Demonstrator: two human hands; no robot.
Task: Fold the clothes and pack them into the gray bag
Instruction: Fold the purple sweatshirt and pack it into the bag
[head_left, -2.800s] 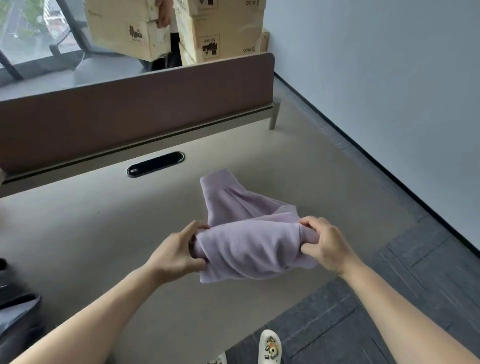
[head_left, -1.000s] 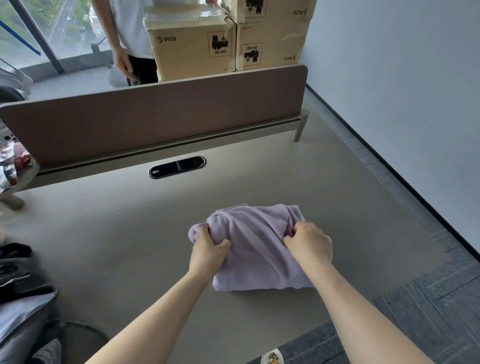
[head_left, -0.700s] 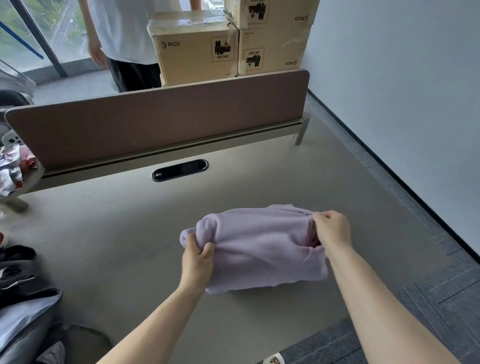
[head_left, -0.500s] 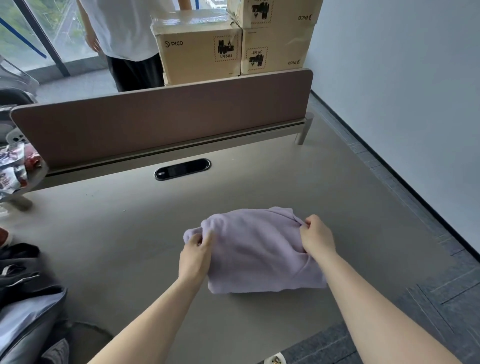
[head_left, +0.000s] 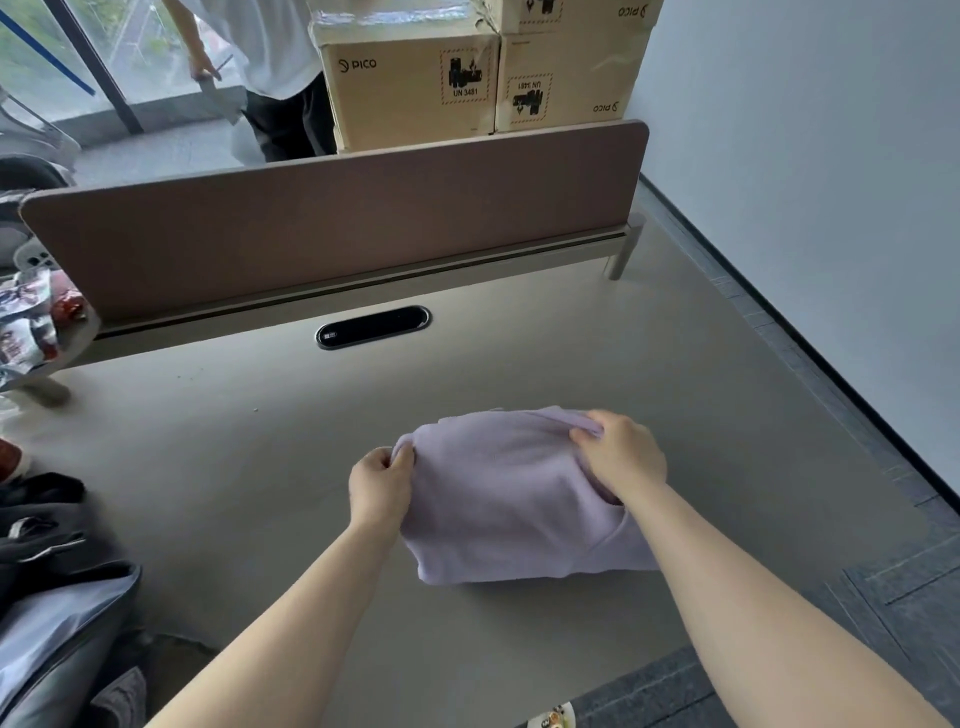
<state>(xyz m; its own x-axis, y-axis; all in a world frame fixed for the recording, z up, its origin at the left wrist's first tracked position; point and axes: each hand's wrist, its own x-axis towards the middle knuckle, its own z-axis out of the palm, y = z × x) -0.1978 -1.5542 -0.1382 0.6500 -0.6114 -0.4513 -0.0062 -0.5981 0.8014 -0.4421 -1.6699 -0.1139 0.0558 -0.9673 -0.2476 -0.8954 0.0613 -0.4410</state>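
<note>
At the near left edge of the desk sits the gray bag; right of it, the left hand pinches the folded lilac garment's left corner; the right hand grips its far right edge; lifted by corners alone, the bundle may well sag and unfold.
</note>
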